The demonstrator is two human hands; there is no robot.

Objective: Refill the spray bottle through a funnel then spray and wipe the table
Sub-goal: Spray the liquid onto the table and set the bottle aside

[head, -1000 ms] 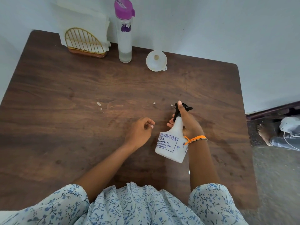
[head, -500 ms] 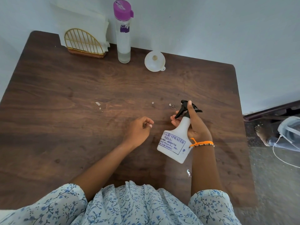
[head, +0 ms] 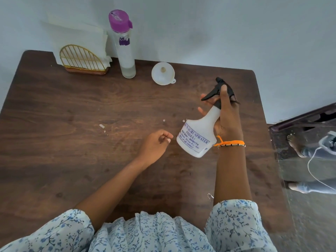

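Observation:
My right hand (head: 227, 117) grips the neck of a white spray bottle (head: 197, 137) with a black trigger head, held tilted above the brown wooden table (head: 72, 160), nozzle pointing away from me. My left hand (head: 154, 144) rests on the table just left of the bottle, fingers loosely curled, holding nothing. A white funnel (head: 163, 73) sits mouth-up near the far edge. A tall clear bottle with a purple cap (head: 123, 46) stands left of the funnel. White napkins in a gold wire holder (head: 81, 57) stand at the far left.
Small white crumbs (head: 102, 126) lie scattered on the table's middle. A pale wall runs behind the far edge. To the right, off the table, are a person's bare feet (head: 294, 144) and a white cable on the floor.
My right hand has lifted the spray bottle and carried it up and to the right, away from me. My left hand has stayed in place.

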